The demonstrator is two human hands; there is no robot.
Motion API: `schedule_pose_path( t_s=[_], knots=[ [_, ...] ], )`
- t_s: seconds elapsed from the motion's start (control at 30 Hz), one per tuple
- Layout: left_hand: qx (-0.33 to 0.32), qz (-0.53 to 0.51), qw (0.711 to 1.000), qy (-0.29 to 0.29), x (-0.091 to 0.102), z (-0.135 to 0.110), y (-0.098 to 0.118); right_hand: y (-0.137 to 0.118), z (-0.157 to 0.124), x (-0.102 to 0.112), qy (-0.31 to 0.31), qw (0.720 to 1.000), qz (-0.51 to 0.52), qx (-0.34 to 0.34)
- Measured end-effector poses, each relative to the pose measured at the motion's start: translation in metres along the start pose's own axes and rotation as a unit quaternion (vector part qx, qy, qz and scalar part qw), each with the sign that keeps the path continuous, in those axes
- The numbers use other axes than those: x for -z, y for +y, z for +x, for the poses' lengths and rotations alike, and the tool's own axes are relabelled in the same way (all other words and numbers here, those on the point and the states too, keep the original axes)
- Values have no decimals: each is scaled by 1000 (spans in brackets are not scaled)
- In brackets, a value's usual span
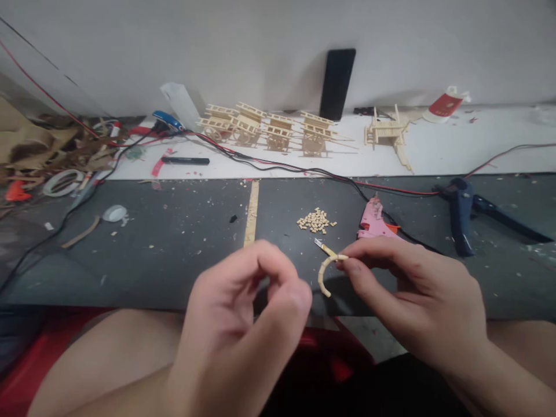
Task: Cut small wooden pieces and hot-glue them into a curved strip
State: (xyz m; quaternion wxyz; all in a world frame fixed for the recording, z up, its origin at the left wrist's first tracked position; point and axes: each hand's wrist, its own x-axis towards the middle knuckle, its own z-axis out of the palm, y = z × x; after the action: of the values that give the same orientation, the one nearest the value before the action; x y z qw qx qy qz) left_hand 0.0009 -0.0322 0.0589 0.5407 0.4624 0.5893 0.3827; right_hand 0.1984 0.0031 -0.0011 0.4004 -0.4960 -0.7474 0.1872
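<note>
My right hand [417, 289] pinches one end of a curved wooden arc [322, 277] between thumb and forefinger. Short pale segments joined end to end make up the arc, which bends down to the left like a partial ring. To its left, my left hand [247, 324] is closed with thumb and forefinger tips together; whatever they may hold is too small or hidden. Just behind the arc lies a craft knife [325, 248], partly covered by it. A small heap of wooden bits [315, 220] rests farther back. Beyond my right hand is a pink glue gun [372, 221], its lower part hidden.
Several miniature wooden carts [278, 130] line the white ledge, with a dark phone-like slab [337, 84] leaning behind. A wooden model [388, 132] and red-white cup [445, 105] stand right. Blue cutters [462, 217] lie at right. Cables [278, 165] cross the table; clutter fills the left.
</note>
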Motion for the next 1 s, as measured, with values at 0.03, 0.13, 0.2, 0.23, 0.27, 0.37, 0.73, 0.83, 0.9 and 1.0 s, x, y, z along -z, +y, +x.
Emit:
schedule_pose_path(
  t_s=[0.03, 0.13, 0.2, 0.23, 0.27, 0.37, 0.73, 0.83, 0.9, 1.0],
  knots=[
    [-3, 6, 1000, 10, 5, 11, 4, -2, 0, 1, 0, 1000, -1, 1],
    [-8, 30, 999, 24, 12, 30, 3, -7, -1, 2, -1, 1000, 5, 0],
    [-14, 48, 999, 13, 12, 31, -4, -11, -1, 4, -3, 1000, 15, -4],
    [-20, 55, 998, 1, 11, 30, -8, -13, 0, 5, -5, 1000, 17, -4],
    [-25, 61, 998, -12, 10, 28, -11, -15, 1, 6, -8, 1000, 16, -2],
    [-22, 57, 997, -51, 9, 26, -17, -19, 4, 8, -22, 1000, -4, 13],
    [-55, 61, 996, -34, 7, 26, -15, -23, 8, 9, -37, 999, -21, 26],
    [-36, 29, 998, -43, 8, 29, -15, -16, 7, 7, -27, 999, -15, 29],
    [-16, -4, 999, -40, 10, 33, -18, -5, 8, 8, -1, 999, -19, 25],
    [30, -83, 996, -26, 13, 43, -26, 13, 15, 13, 2, 998, -54, -13]
  ],
)
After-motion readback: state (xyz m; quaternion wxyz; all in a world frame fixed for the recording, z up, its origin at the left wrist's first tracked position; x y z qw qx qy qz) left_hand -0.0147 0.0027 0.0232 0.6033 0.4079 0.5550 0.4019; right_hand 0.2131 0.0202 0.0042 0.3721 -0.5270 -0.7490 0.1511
